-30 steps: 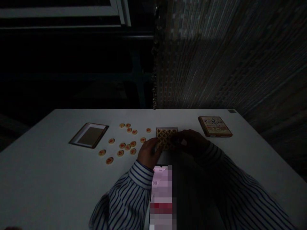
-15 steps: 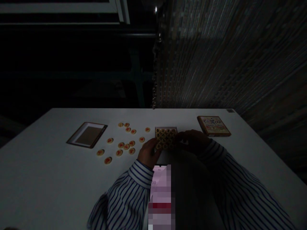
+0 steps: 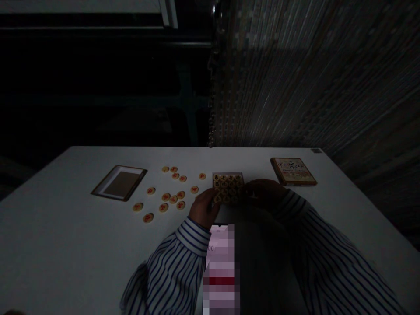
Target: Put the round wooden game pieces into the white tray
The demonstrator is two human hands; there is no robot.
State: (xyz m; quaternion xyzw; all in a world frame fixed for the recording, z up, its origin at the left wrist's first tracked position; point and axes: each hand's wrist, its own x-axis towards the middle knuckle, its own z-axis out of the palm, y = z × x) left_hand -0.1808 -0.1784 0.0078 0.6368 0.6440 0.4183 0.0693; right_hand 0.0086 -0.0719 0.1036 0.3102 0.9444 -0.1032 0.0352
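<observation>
A small square box [image 3: 229, 186] packed with round wooden game pieces sits on the white table [image 3: 65, 245] in front of me. My left hand [image 3: 204, 209] curls against the box's left near corner, fingers closed on its edge. My right hand [image 3: 262, 192] lies in shadow against the box's right side, fingers bent toward it. Several loose round pieces with red marks [image 3: 170, 192] lie scattered on the table to the left of the box.
An empty box lid or tray [image 3: 120, 183] lies at the far left. A printed box cover [image 3: 293, 171] rests at the far right. A lit phone screen [image 3: 219, 267] hangs below my chest. A beaded curtain [image 3: 295, 78] hangs behind the table.
Both hands stay on the box of pieces with only slight shifts. The view has tilted a little downward.
</observation>
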